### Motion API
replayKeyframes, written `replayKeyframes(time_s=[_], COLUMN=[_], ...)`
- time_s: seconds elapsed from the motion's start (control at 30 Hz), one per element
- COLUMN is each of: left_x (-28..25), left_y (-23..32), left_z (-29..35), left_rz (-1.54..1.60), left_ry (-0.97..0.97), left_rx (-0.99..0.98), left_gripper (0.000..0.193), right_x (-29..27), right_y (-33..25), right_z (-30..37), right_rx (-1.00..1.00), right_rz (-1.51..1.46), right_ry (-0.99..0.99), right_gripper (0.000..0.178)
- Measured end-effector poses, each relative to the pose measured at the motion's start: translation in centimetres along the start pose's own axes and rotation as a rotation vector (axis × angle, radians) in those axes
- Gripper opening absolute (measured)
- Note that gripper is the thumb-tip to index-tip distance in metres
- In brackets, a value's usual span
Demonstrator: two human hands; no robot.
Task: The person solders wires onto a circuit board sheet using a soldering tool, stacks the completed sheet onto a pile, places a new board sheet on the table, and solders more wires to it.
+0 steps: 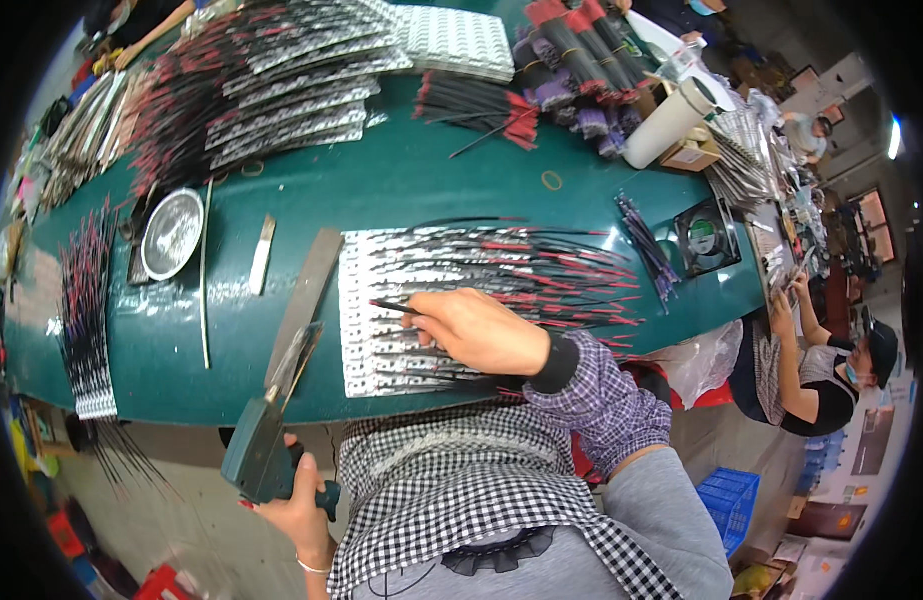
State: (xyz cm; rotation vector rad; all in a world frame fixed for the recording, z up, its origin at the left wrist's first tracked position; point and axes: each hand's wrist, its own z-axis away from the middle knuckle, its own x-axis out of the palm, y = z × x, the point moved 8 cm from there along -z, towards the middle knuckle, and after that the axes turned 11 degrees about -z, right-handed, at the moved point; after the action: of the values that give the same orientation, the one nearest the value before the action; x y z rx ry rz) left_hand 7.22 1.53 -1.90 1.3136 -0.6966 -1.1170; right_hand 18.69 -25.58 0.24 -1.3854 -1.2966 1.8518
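Note:
My right hand (478, 328) rests on a row of silvery strip boards (401, 300) with black and red wires (551, 270) on the green table (401, 180). Its fingers pinch one thin black wire end (391, 306) against the boards. My left hand (296, 505) is low, below the table edge, closed around the dark green grip of a soldering gun tool (266, 440) whose tip (299, 355) points up at the table's near edge.
A round metal dish (171, 233), flat metal bars (306, 295) and a small strip (262, 254) lie left of the boards. More wired boards (281, 90) and wire bundles (571, 60) fill the far side. A small fan (703, 238) sits right. Another person (831, 370) works at right.

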Motion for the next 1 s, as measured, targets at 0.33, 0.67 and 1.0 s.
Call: replayKeyframes(time_s=[0.33, 0.67, 1.0], left_x=[0.3, -0.2, -1.8], left_y=[1.4, 2.4, 1.9], left_z=[-1.3, -1.0, -3.3], left_rz=[0.002, 0.059, 0.192], left_ry=[0.063, 0.203, 0.288], left_rx=[0.053, 0.046, 0.029], left_gripper=[0.044, 0.044, 0.038], right_x=[-14.6, -19.5, -7.9], right_y=[-4.3, 10.6, 2.9], right_z=[-2.6, -13.8, -9.4], right_rx=[-0.139, -0.181, -0.208], right_rz=[0.763, 0.969, 0.506], right_ry=[0.379, 0.524, -0.117], right_gripper=[0.017, 0.054, 0.048])
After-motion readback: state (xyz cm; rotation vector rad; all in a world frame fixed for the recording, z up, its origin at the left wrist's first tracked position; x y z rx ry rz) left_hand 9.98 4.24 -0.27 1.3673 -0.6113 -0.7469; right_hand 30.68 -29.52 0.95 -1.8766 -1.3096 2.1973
